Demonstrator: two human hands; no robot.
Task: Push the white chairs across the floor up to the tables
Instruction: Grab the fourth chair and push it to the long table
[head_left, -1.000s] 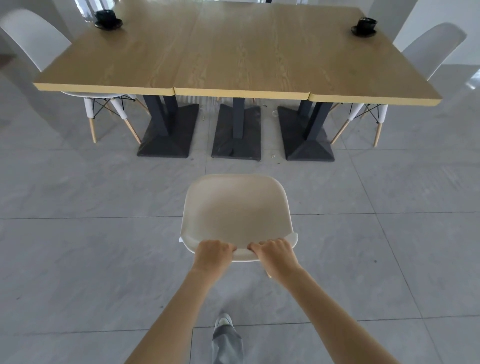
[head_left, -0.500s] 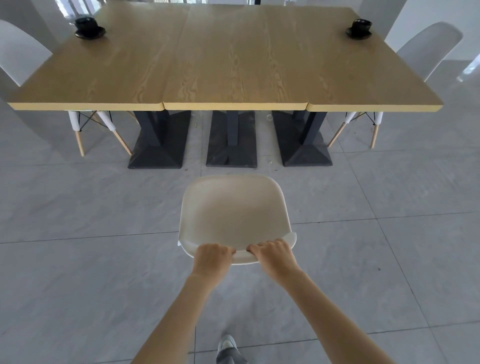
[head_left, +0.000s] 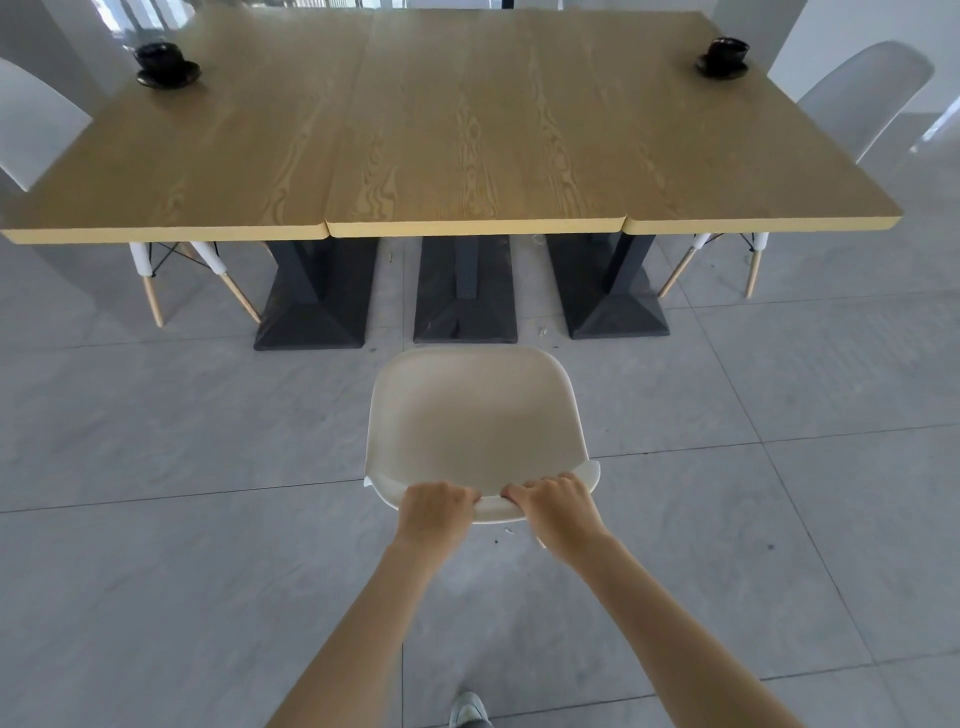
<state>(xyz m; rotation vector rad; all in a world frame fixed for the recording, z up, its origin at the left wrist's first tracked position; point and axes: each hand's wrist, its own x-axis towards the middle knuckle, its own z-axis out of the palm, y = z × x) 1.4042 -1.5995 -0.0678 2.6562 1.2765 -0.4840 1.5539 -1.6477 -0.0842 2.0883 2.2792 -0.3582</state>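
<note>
From the head camera, the left hand (head_left: 435, 512) and right hand (head_left: 558, 509) are both gripping, fingers curled, the backrest top of the white shell chair (head_left: 475, 426), which is standing on the grey tiled floor (head_left: 156, 597) near the wooden tables (head_left: 457, 140), its seat front short of their dark bases (head_left: 465, 312)

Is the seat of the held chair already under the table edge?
No, the chair stands on open floor short of the table edge.
</note>
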